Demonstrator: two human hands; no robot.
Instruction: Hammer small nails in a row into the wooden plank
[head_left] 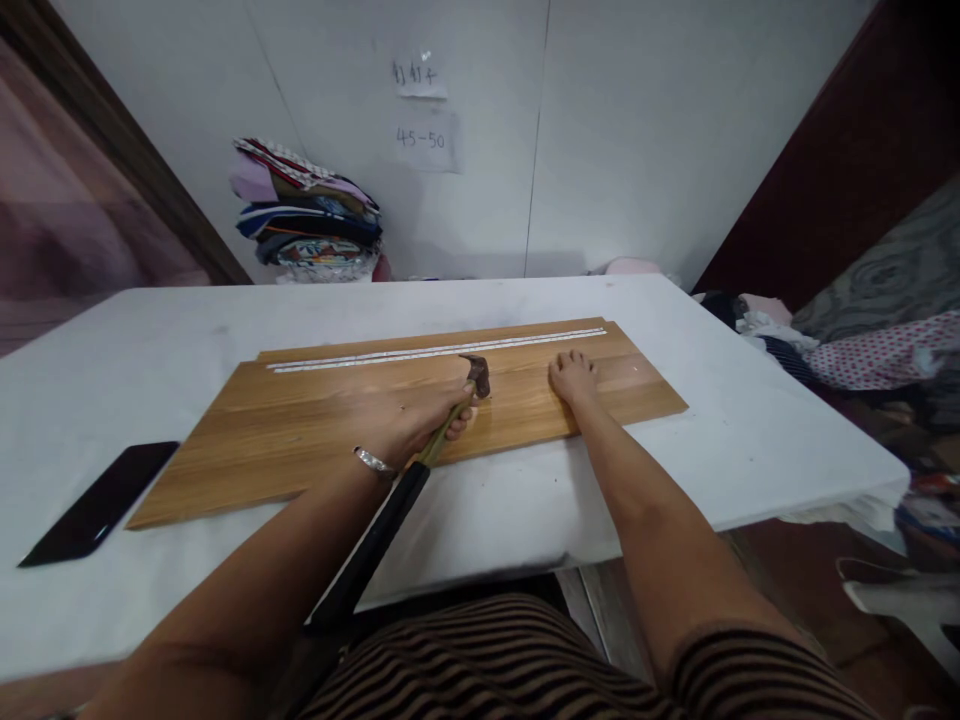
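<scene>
A wooden board [300, 420] with a light-brown grain lies flat on the white-covered table. My left hand [442, 412], with a silver bracelet at the wrist, grips a claw hammer [435, 440] close under its head. The rusty head is low over the middle of the board, and the black handle end slants back towards my body. A tiny dark spot shows beside the head; whether it is a nail I cannot make out. On the right part of the board rests my right hand [574, 377], palm down, fingers slightly bent and apart, holding nothing.
Two pale strips [435, 350] run along the board's far side. A dark phone-like slab [105, 500] lies on the white table [750, 450] at the left. Folded clothes [311, 215] are stacked at the back against the wall; more fabric [870, 355] lies beyond the right edge.
</scene>
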